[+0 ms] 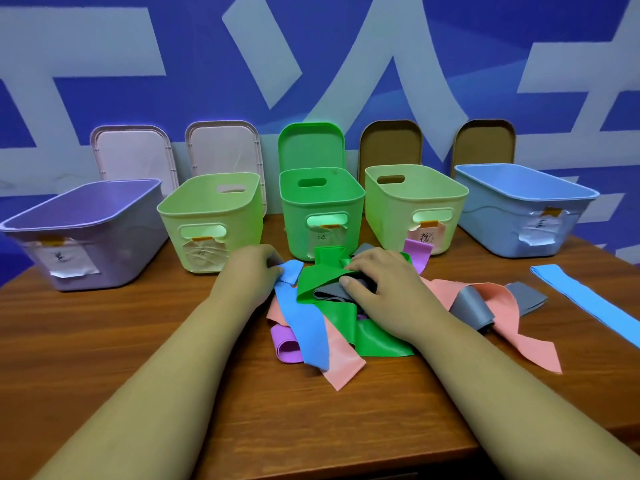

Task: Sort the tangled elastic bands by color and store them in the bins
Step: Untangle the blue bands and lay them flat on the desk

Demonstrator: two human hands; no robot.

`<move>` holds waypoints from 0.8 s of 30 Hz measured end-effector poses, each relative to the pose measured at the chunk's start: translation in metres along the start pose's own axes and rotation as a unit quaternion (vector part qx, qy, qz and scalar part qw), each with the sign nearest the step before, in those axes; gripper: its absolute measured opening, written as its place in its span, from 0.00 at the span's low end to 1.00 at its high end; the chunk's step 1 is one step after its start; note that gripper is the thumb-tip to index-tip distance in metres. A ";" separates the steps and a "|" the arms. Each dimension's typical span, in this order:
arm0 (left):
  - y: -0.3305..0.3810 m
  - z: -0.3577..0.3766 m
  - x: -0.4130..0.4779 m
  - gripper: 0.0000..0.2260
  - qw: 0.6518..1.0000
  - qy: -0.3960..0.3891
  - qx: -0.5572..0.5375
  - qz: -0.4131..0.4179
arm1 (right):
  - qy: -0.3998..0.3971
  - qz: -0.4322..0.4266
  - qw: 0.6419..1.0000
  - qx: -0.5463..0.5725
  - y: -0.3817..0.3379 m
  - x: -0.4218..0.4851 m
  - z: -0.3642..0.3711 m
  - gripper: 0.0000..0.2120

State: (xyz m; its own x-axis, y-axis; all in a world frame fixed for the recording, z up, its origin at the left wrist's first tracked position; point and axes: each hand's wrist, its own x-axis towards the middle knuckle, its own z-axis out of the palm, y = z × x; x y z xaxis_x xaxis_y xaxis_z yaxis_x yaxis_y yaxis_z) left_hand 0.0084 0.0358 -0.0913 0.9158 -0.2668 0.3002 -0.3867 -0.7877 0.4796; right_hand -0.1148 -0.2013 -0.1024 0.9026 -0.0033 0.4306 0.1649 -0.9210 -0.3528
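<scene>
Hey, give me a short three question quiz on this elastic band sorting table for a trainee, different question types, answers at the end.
1. Multiple choice: one flat elastic band lies alone on the brown wooden table, right of the tangled pile of bands. Its colour? A purple, B blue, C grey.
2. True or false: the bright green plastic bin has its lid shut.
3. Fill in: the left hand pinches the end of a ____ band in the pile.
Key: 1 B. 2 False, the green lid stands open behind it. 3 Blue: the long blue elastic band.
</scene>
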 end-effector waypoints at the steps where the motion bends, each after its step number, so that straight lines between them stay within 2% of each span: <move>1: 0.001 0.000 0.000 0.06 1.000 0.005 -0.005 0.000 | 0.001 0.001 1.000 0.001 0.001 0.000 0.001 0.28; 9: 0.008 -0.005 -0.006 0.10 0.997 0.052 -0.060 0.007 | 0.010 -0.006 1.000 0.006 0.003 -0.001 0.000 0.18; 15: 0.019 -0.009 -0.009 0.13 0.992 0.095 -0.080 0.026 | 0.030 -0.012 0.999 0.030 0.001 -0.002 -0.002 0.20; 21: 0.051 -0.014 -0.027 0.09 0.958 0.159 -0.166 0.169 | 0.188 -0.063 0.975 0.105 -0.010 -0.006 -0.013 0.06; 24: 0.069 -0.009 -0.038 0.09 0.951 0.120 -0.157 0.238 | 0.187 -0.065 0.968 0.157 -0.013 -0.007 -0.012 0.06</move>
State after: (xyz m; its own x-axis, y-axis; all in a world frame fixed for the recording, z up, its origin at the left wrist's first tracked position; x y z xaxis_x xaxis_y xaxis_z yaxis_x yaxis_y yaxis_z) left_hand -0.0542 -0.0034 -0.0628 0.5924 -0.3867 0.7067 -0.7989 -0.3952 0.4534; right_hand -0.1279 -0.1935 -0.0909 0.6691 -0.0898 0.7377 0.4330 -0.7597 -0.4852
